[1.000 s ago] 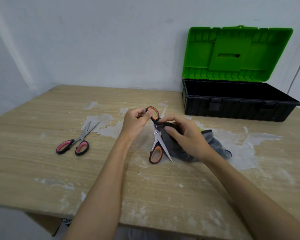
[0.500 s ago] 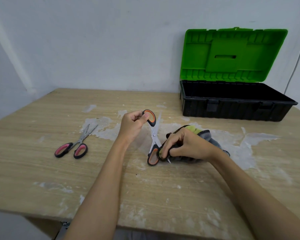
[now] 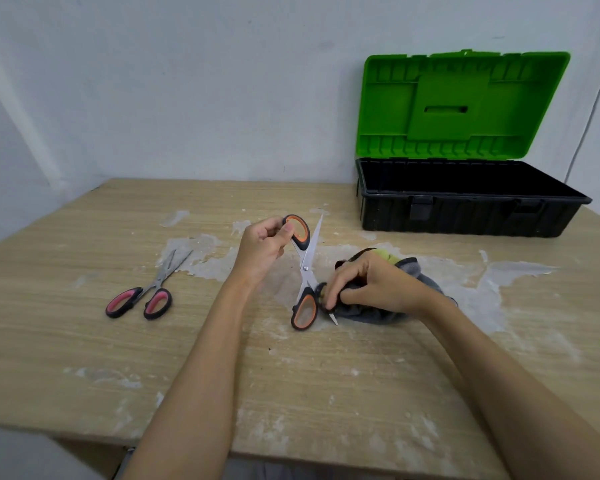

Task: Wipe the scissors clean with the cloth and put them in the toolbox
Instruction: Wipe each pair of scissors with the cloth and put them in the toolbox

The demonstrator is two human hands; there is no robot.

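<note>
Wiping step is being done: orange-handled scissors (image 3: 305, 271), spread open above the table (image 3: 84, 341), are being pinched by left hand (image 3: 262, 249) while cloth (image 3: 426, 282) is being gripped by right hand (image 3: 368, 284) around the lower blade; transfer to toolbox (image 3: 465, 216) is probably being left for next.

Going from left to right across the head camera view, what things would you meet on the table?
Pink-handled scissors → left hand → orange-handled scissors, open and held at one handle → right hand gripping the grey cloth → open toolbox with its green lid up.
</note>
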